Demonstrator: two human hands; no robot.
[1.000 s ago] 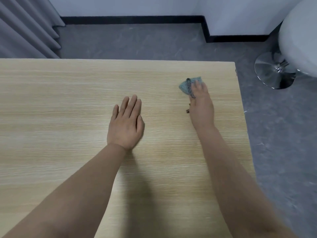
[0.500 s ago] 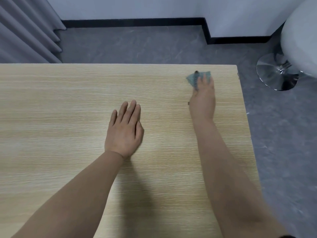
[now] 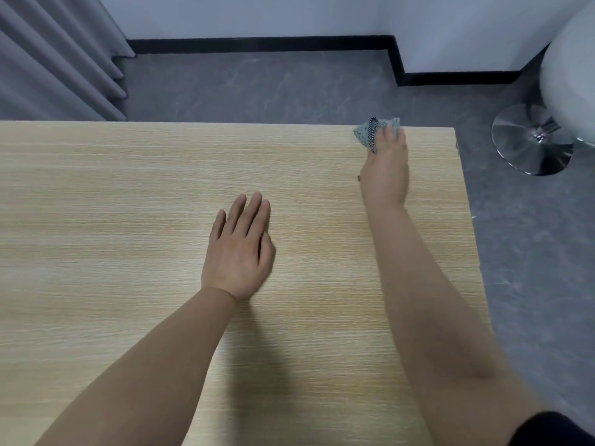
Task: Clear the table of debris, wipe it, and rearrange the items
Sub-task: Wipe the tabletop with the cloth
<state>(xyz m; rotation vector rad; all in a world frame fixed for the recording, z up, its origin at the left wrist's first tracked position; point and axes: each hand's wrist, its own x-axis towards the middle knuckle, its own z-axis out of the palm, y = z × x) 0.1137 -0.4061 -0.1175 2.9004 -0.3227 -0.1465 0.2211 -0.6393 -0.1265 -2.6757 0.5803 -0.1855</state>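
Resting flat on the table (image 3: 96,220), the left hand (image 3: 236,249) lies palm down near the middle of the top, fingers straight and together, holding nothing; it appears to steady the person. Farther right, the right hand (image 3: 384,175) presses a small blue-green cloth (image 3: 365,132) against the far right corner of the table, its fingers laid over the cloth; whether they curl round it cannot be told, since motion blur softens them. A dark speckled cord (image 3: 373,135) runs across the cloth. The cloth is judged light, soft and limp, likely to bunch or slide under the palm, so a flat press over its middle suits it best. Beyond the table's right edge stands a white stool (image 3: 566,59) on a chrome base (image 3: 528,140), well apart from the cloth. No object on the tabletop appears to obstruct the wiping.
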